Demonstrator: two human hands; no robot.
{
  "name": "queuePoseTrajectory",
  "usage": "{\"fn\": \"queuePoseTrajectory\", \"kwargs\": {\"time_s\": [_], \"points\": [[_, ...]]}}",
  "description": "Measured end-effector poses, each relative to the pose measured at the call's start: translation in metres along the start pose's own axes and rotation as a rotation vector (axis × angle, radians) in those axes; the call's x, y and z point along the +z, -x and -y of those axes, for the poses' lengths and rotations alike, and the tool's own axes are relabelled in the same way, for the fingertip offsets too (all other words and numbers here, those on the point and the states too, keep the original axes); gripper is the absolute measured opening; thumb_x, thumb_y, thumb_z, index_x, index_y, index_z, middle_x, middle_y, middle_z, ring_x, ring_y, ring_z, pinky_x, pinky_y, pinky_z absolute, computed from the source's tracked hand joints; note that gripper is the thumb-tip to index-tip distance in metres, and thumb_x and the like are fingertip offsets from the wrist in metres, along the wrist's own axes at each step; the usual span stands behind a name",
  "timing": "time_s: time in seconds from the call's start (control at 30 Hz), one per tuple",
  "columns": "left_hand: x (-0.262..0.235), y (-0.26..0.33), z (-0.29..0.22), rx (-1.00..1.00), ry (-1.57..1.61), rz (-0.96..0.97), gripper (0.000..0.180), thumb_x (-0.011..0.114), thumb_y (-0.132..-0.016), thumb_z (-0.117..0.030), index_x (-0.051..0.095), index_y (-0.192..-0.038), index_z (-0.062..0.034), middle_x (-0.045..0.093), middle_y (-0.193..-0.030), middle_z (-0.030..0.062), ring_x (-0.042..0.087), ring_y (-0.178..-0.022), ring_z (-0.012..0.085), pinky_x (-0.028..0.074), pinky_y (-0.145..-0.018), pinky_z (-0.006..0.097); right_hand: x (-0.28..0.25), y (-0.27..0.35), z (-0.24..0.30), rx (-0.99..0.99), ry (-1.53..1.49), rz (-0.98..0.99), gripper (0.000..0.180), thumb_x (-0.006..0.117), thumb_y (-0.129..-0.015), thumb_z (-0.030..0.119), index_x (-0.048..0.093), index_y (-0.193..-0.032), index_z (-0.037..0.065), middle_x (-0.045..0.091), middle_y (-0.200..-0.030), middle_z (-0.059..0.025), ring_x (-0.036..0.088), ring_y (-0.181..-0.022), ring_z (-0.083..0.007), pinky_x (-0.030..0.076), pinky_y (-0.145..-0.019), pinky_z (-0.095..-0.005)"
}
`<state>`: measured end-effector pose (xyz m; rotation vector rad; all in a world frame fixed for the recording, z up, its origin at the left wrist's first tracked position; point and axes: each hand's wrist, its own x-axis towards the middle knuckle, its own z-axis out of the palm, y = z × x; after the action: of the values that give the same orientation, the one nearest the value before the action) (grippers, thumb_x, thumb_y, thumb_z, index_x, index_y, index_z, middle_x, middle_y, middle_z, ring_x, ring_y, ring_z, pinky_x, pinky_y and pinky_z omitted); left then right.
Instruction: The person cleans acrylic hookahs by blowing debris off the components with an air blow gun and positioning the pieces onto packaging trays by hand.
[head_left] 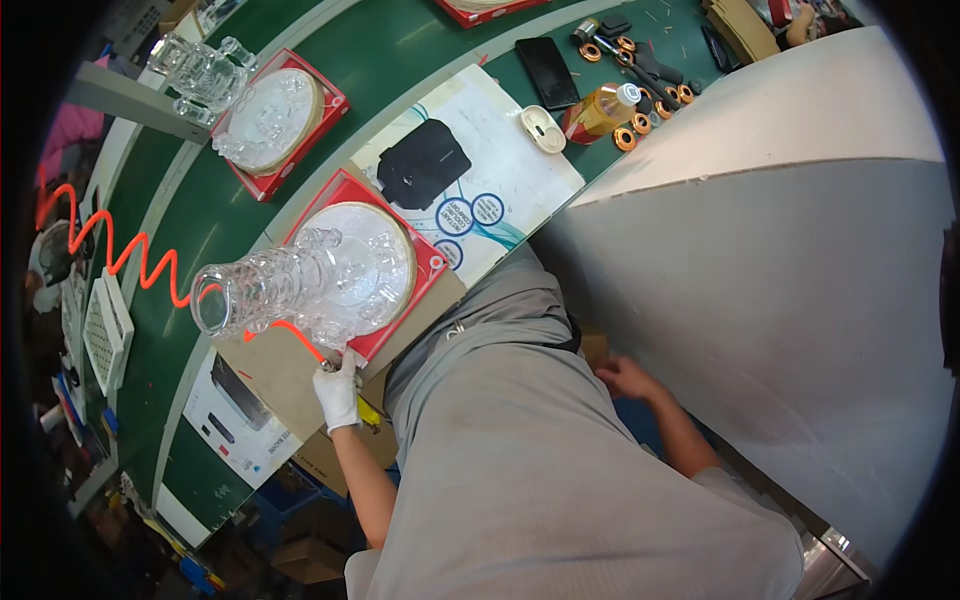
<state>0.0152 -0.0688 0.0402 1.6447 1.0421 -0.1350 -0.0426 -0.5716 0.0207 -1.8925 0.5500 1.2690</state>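
My left hand (pixel 340 396), in a white glove, is closed around a yellow air tool (pixel 369 411) at the bench's near edge. An orange coiled hose (pixel 160 262) runs to a metal fitting at its fingers. Just beyond that hand, a clear plastic piece (pixel 270 285) made of stacked, knobbed tubes leans left over a round white disc (pixel 385 265). The disc lies on a red square tray (pixel 437 262). My bare right hand (pixel 630 380) hangs beside my body, away from the bench. Its fingers are loosely bent and apart, with nothing seen in them.
A second red tray (pixel 338 103) with a clear piece (pixel 205 75) stands farther left. To the right lie a black pouch (pixel 425 163), a phone (pixel 547 73), a cream case (pixel 542 130), a drink bottle (pixel 600 112) and several copper-coloured rings (pixel 625 139). A large grey panel (pixel 760 290) flanks my right.
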Motion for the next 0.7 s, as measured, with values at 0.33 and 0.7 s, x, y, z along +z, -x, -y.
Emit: {"fn": "queuePoseTrajectory", "kwargs": {"time_s": [0.33, 0.7], "points": [[-0.017, 0.014, -0.010, -0.027, -0.077, -0.054, 0.019, 0.066, -0.088, -0.020, 0.059, -0.080, -0.0034, 0.059, -0.062, 0.0039, 0.047, -0.043, 0.0080, 0.034, -0.039, 0.024, -0.011, 0.055, 0.214, -0.627, -0.320, -0.316, 0.022, 0.061, -0.085, -0.001, 0.062, -0.107, -0.002, 0.065, -0.096, -0.0093, 0.064, -0.082, -0.0147, 0.052, -0.070, -0.0271], [-0.012, 0.148, -0.162, 0.697, 0.439, 0.217, 0.024, 0.050, -0.093, -0.008, 0.047, -0.115, 0.0010, 0.063, -0.086, 0.0138, 0.057, -0.061, 0.0153, 0.047, -0.059, 0.026, 0.080, 0.093, 0.349, -1.316, 0.079, 0.490, 0.090, 0.083, -0.071, 0.015, 0.032, -0.144, 0.003, 0.044, -0.140, -0.0121, 0.043, -0.130, -0.0232, 0.037, -0.105, -0.0362]]}}
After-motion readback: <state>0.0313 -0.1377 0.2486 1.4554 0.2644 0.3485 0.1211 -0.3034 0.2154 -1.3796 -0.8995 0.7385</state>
